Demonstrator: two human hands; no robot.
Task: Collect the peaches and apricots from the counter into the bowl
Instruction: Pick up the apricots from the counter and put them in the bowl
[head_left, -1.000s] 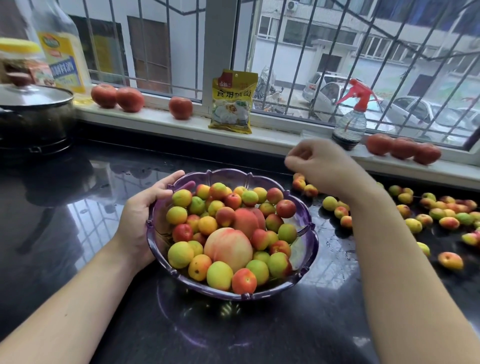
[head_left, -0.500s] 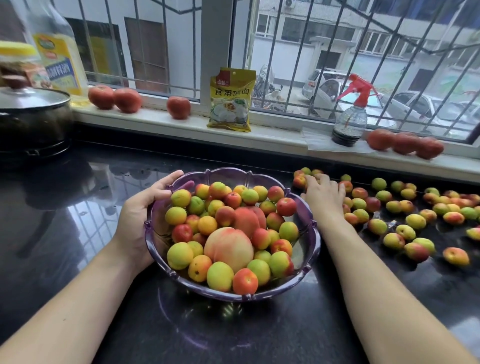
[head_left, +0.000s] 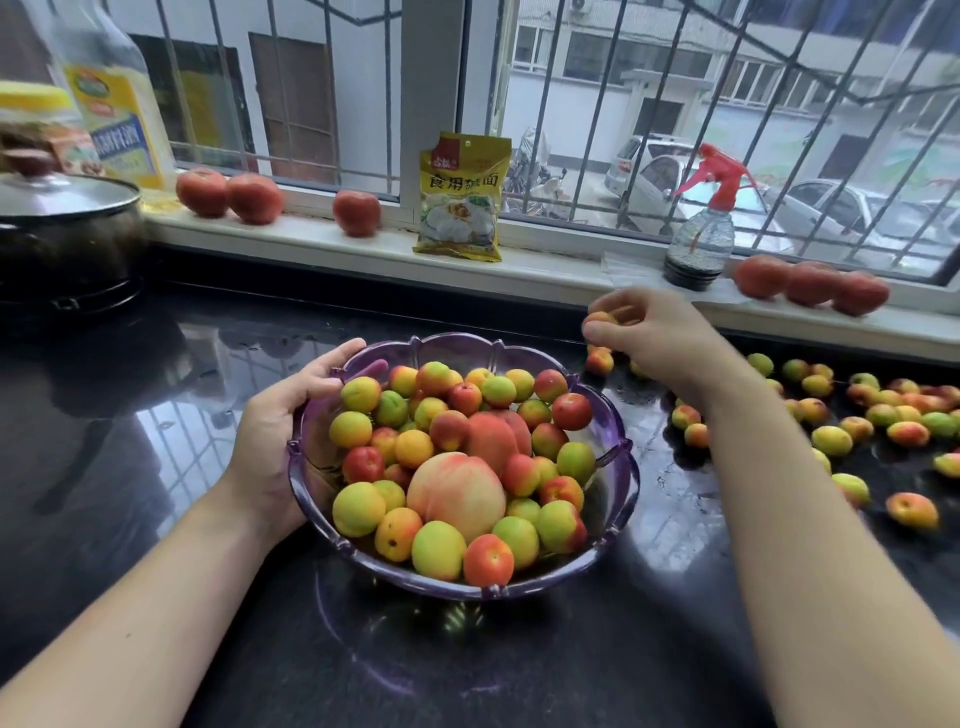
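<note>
The right hand (head_left: 657, 338) is raised above the counter (head_left: 156, 415), just right of the bowl (head_left: 610, 452), its fingers curled around small apricots (head_left: 600, 318); one shows at the fingertips, and how many it holds I cannot tell. The left hand (head_left: 283, 441) cups the bowl's left wall, thumb over the rim, fingers pressed to the purple glass.

The bowl sits on the black counter between the two forearms, heaped with apricots in yellow, green and red, and two peaches: a large peach (head_left: 457, 493) near the middle and a second peach (head_left: 493, 436) just behind it, touching.

Loose apricots (head_left: 852, 415) lie scattered on the counter to the right of the bowl, some partly hidden behind the right forearm.

On the windowsill (head_left: 322, 244) behind stand tomatoes (head_left: 228, 195), a yellow packet (head_left: 461, 197) and a spray bottle (head_left: 701, 228) with a red trigger. A lidded pot (head_left: 67, 234) sits at the far left of the counter, with an oil bottle (head_left: 111, 98) behind it.
</note>
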